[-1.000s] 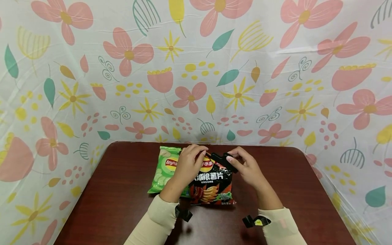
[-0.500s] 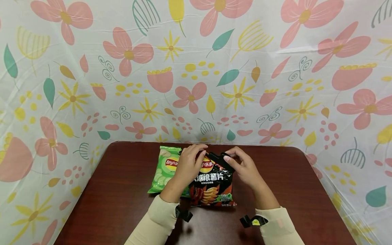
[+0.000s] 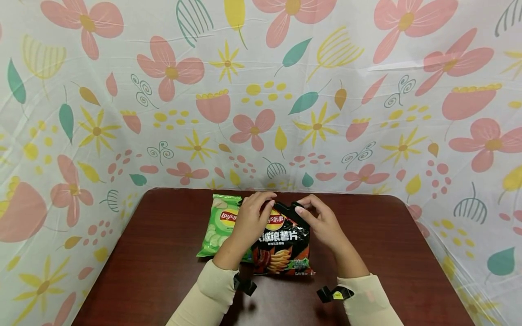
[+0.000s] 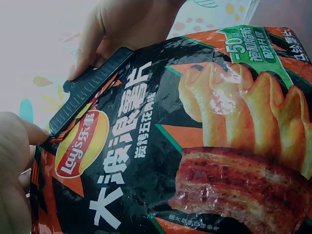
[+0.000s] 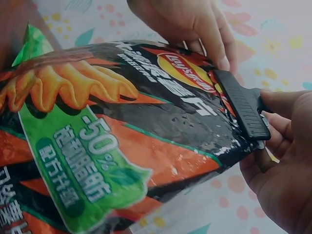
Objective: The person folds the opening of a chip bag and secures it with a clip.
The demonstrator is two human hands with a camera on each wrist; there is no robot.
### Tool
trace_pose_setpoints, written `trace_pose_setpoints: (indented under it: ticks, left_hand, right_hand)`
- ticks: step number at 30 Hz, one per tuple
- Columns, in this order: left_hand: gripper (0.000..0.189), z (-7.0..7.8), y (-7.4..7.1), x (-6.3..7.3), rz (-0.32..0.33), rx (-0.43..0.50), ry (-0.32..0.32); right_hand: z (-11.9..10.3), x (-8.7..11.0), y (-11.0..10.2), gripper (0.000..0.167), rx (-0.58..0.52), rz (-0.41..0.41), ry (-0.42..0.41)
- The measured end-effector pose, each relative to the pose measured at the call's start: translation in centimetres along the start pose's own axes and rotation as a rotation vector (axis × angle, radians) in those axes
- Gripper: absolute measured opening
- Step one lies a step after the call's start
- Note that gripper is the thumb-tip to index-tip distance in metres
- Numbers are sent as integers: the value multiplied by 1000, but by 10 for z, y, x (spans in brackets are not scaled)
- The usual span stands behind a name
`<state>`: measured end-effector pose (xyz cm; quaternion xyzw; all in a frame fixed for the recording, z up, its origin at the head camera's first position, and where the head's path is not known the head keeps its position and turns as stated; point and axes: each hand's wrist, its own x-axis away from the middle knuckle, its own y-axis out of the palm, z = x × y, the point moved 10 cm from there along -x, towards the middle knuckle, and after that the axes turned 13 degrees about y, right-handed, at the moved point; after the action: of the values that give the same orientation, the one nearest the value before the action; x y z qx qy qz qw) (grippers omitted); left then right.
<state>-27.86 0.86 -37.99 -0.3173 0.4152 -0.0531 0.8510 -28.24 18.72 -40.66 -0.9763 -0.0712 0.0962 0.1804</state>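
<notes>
A black bag of Lay's chips (image 3: 281, 246) with orange patches stands tilted between the two hands. My left hand (image 3: 250, 219) pinches the bag's top edge near its left corner; in the left wrist view the thumb tip (image 4: 36, 134) is right by the clip's end. My right hand (image 3: 322, 222) pinches the handle of a wide black bag clip (image 5: 241, 105). The clip's bar lies across the top edge of the bag, seen in both wrist views. The left hand hides part of the bag's upper left in the head view.
A green bag of Lay's chips (image 3: 216, 226) lies to the left, partly behind the black bag and left forearm. Both rest on a dark red-brown table (image 3: 163, 235). A flower-patterned cloth (image 3: 261, 90) hangs behind the table and along both sides.
My right hand has moved left with the bag clip, whose bar now sits over the bag's top edge closer to the left fingers. The left hand stays in place.
</notes>
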Motion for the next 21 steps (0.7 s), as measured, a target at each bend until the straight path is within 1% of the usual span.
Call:
trace_pose_setpoints:
  ticks: [7,11,17,21]
  left_hand:
    - [27,-2,1,1,-1,1,4]
    - [27,-2,1,1,2,5,13]
    - [28,-4,3,2,-14,10,-4]
    - [27,-4,1,3,-3,5,-12]
  right_hand:
    - [1,-2,3,14,-48,-22,23]
    - [4,-2,3,14,-51,-23,38]
    - [7,-2,3,14,-43,-17,62]
    - [8,-1,3,16,-48,-12,84]
